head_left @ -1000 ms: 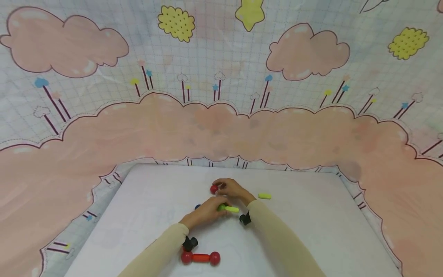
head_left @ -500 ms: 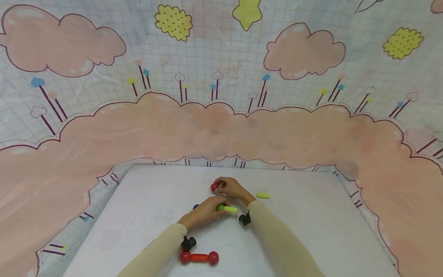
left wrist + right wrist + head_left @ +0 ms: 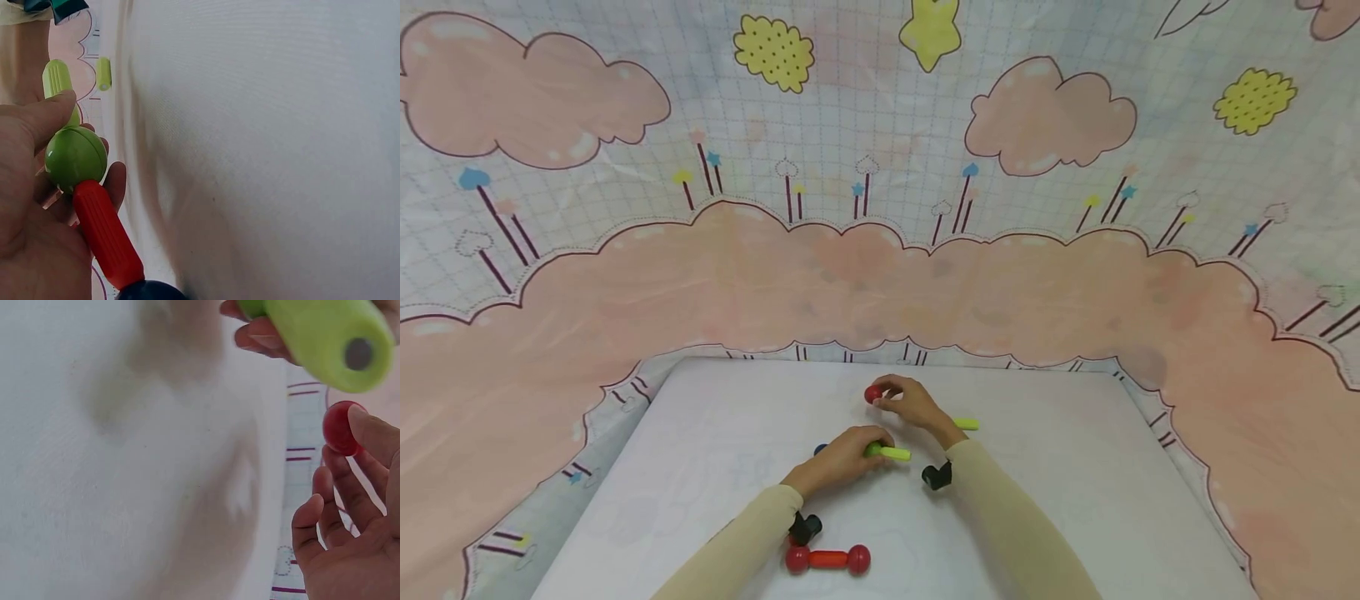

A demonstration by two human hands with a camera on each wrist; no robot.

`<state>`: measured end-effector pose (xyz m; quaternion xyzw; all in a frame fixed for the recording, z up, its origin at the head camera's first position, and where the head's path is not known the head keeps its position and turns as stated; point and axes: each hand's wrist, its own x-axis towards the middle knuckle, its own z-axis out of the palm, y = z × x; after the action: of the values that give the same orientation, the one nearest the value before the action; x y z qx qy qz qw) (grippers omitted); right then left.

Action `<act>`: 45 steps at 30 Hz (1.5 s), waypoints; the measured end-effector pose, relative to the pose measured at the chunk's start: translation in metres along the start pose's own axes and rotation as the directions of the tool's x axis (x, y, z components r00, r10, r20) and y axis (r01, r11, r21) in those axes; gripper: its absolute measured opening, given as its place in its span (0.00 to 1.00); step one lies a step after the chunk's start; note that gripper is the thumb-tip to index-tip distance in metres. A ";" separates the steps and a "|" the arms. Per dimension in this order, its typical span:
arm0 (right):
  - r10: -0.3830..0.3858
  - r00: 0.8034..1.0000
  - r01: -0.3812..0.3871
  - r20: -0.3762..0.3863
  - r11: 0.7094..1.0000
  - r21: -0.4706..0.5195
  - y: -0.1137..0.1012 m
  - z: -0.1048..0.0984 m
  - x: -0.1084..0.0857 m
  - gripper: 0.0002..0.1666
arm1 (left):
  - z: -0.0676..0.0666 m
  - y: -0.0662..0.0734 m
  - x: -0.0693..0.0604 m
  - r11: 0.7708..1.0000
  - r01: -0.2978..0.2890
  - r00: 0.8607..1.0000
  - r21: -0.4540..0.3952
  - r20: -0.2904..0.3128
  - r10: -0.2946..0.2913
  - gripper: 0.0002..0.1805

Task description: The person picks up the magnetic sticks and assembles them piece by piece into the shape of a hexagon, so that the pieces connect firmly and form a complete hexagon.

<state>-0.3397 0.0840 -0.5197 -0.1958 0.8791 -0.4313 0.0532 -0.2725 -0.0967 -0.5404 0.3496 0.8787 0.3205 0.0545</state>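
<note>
My left hand (image 3: 846, 457) grips a joined toy piece. In the left wrist view, its green ball (image 3: 75, 157) sits between a yellow-green rod (image 3: 56, 78) under the thumb and a red rod (image 3: 107, 237). The red rod runs to a dark blue ball (image 3: 151, 292), partly cut off by the frame. Just beyond, my right hand (image 3: 917, 406) pinches a red ball (image 3: 872, 394) between thumb and fingers, apart from the left hand's piece. The right wrist view shows that red ball (image 3: 339, 428) beside the rod's holed end (image 3: 359, 354).
Two red balls joined by a red rod (image 3: 828, 559) lie near the front of the white table (image 3: 1075, 500), close to my left forearm. A loose yellow-green rod (image 3: 967, 424) lies behind my right wrist, partly covered. A patterned cloth (image 3: 850, 283) hangs behind the table.
My right hand has moved slightly away from me and to the right with the red ball, now partly covering the loose rod. My left hand keeps its hold nearly still.
</note>
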 end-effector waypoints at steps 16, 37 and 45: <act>0.010 0.988 0.000 -0.155 0.998 0.065 0.000 -0.012 -0.024 0.21 | 0.000 -0.004 0.001 1.000 0.004 1.000 -0.007 -0.007 -0.004 0.11; 0.059 0.970 -0.028 -0.236 0.991 0.132 0.002 -0.015 -0.066 0.20 | 0.001 0.000 -0.001 0.998 0.055 0.997 -0.003 -0.055 -0.056 0.11; 0.037 0.968 -0.004 -0.248 0.991 0.132 0.006 -0.016 -0.083 0.20 | 0.000 0.000 -0.001 0.998 0.067 0.996 -0.020 -0.057 -0.068 0.12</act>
<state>-0.2692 0.1319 -0.5205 -0.1268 0.8506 -0.5086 -0.0405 -0.2720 -0.0977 -0.5406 0.3097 0.8883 0.3363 0.0430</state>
